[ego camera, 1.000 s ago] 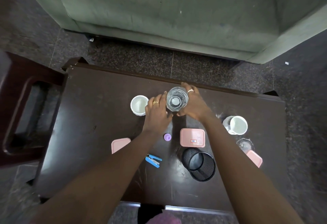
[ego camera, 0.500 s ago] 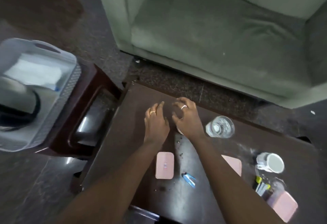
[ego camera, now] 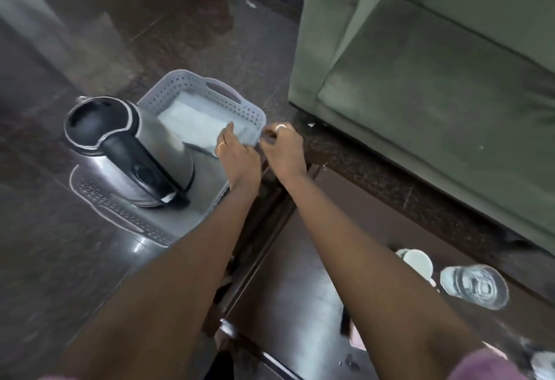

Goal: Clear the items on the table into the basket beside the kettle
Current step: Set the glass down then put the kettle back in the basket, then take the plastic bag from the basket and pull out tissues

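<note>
Left hand (ego camera: 237, 154) and right hand (ego camera: 283, 147) at the pale grey perforated plastic basket's (ego camera: 192, 82) 4 o'clock rim, grips unclear, steel kettle (ego camera: 135, 151) at its 8 o'clock, clear glass tumbler (ego camera: 474, 286) on dark wooden counter (ego camera: 300, 304).

Both hands reach over the grey perforated basket (ego camera: 210, 87): the left hand (ego camera: 238, 154) inside its near corner, the right hand (ego camera: 283, 148) at its rim, fingers curled. A steel kettle (ego camera: 129, 151) stands in the basket; a glass (ego camera: 474, 286) and white cup (ego camera: 417, 262) remain on the table (ego camera: 300, 304)
</note>
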A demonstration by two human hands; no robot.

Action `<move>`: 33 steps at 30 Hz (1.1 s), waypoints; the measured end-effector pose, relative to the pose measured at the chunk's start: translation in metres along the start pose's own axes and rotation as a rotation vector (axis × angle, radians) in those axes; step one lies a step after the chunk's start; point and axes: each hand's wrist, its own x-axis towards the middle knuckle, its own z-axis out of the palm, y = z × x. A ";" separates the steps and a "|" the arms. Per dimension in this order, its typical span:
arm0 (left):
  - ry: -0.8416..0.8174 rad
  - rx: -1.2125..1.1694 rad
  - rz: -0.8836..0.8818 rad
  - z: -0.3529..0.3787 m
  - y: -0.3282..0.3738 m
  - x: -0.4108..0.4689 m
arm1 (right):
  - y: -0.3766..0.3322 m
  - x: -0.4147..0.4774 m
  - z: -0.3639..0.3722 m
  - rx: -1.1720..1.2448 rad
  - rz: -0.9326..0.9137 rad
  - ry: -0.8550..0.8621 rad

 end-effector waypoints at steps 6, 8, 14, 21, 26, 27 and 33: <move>0.105 -0.212 -0.358 -0.004 -0.009 0.047 | -0.030 0.049 0.047 -0.034 0.141 -0.136; 0.108 -0.189 -0.372 -0.004 -0.016 0.057 | -0.030 0.062 0.063 0.047 0.268 -0.153; 0.088 -0.164 -0.381 0.004 -0.045 0.073 | -0.022 0.087 0.111 0.484 0.684 -0.131; 0.145 -0.260 -0.304 0.006 -0.047 0.072 | -0.020 0.090 0.114 0.858 0.771 -0.178; 0.223 -0.336 -0.109 0.000 -0.021 0.057 | -0.032 0.075 0.077 1.067 0.442 -0.122; 0.220 -0.350 -0.029 0.001 -0.013 0.049 | -0.030 0.071 0.063 1.065 0.386 -0.066; 0.214 -0.416 0.134 0.023 0.010 0.004 | 0.023 0.034 -0.032 1.256 0.432 0.247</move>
